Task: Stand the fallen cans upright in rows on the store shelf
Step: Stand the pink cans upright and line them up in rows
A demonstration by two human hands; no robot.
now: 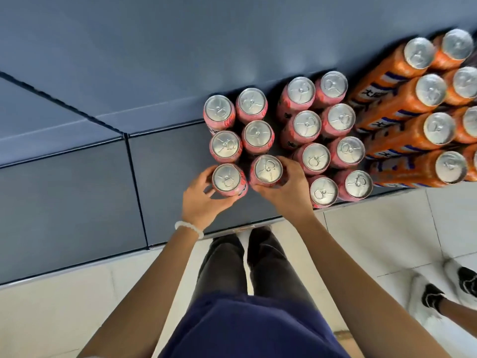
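Two pink cans stand at mid-frame on the dark shelf [180, 161], the left hand [200, 200] curled round one [227, 178], the right hand [286, 187] gripping the other [268, 169], apparently aligning them as a third row.

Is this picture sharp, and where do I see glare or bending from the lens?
Head view: the pink cans and both hands are sharp; soft glare lies on the silver lids and the shelf back wall; wide-angle bending leans the orange cans outward at the right; the shoes at the corner look smeared.
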